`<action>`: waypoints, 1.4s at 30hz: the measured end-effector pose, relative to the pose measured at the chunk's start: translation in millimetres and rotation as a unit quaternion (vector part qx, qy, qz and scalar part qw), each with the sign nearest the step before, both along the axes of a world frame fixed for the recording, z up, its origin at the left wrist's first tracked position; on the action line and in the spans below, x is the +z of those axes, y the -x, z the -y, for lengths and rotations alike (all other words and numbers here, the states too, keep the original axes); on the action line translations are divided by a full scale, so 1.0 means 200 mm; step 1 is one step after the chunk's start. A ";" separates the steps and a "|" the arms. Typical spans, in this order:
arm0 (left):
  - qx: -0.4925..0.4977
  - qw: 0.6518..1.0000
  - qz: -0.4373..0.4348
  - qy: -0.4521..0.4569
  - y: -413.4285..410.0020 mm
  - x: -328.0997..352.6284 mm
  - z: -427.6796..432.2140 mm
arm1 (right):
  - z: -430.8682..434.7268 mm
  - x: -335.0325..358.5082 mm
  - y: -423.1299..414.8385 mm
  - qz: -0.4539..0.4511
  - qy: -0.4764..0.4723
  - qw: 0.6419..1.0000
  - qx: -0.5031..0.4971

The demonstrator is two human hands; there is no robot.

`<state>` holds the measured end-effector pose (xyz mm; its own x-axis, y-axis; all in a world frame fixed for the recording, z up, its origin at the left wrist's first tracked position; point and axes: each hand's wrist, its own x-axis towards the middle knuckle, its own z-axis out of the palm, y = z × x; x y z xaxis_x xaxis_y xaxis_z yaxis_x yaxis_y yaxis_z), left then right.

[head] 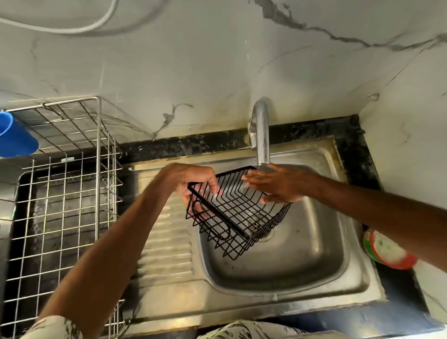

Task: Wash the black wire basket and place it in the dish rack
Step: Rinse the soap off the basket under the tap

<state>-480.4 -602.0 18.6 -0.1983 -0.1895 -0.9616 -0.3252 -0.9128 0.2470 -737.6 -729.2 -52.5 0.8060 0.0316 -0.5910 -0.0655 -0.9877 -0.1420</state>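
Steel sink (283, 273) below; gripped black wire basket (231, 215) by its rim in left hand (190, 181), laid straight-fingered right hand (276, 184) against far side.

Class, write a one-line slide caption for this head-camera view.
Left hand grips the black wire basket tilted over the sink while the open right hand touches its far side beneath the faucet.

No readable text, brand or number anywhere in view. Two candidates, both illegible:
- round red, green and white tub (388, 254) on the counter right of the sink (258, 305): print on its top is too blurred to make out
- small pale tag (67, 159) on a far rail of the dish rack (64, 211), left: too small to read
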 end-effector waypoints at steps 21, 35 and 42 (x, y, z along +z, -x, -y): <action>-0.061 0.980 0.163 0.099 -0.01 0.19 0.10 | -0.01 0.02 0.01 0.038 0.092 0.989 0.112; -0.110 0.957 0.218 0.159 0.01 0.25 0.10 | -0.05 0.13 -0.16 0.036 0.072 0.997 0.009; -0.125 0.944 0.233 0.196 0.04 0.30 0.10 | -0.10 0.03 -0.04 0.013 0.029 0.999 -0.004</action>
<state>-488.5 -622.7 78.8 0.1430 -0.5514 -0.8219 -0.6747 -0.6618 0.3267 -729.8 -710.0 -45.9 0.8208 -0.0087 -0.5712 -0.0709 -0.9937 -0.0868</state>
